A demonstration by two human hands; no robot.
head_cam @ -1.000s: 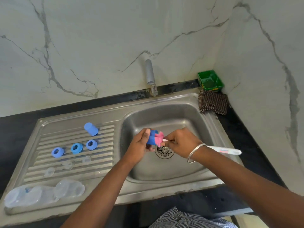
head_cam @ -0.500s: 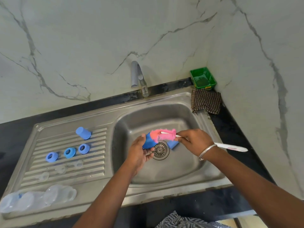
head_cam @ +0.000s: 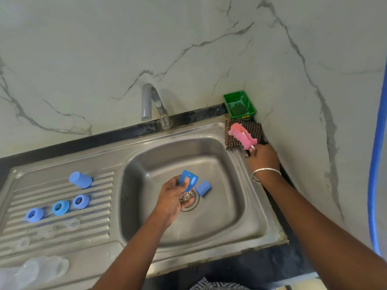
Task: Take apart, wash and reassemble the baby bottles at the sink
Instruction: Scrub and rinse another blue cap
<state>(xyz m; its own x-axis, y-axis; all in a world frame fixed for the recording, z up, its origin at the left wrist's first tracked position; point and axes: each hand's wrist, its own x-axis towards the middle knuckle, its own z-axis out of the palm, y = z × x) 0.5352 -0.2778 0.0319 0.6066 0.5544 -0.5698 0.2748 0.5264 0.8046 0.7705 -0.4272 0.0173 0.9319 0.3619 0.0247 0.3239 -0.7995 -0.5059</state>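
Dismantled parts on sink drainboard [head_cam: 100, 245] — left hand [head_cam: 174, 197] grips blue cap [head_cam: 188, 181]; right hand [head_cam: 264, 158] pinches pink brush [head_cam: 240, 135], seemingly parking it; rinsing, reassembly outstanding.

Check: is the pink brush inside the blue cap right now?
No, the right hand holds the pink brush over the checked cloth, apart from the blue cap in the left hand.

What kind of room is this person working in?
Most likely a home kitchen: a steel sink with a ribbed draining board, a tap at a marble-look wall, and a dark stone counter.
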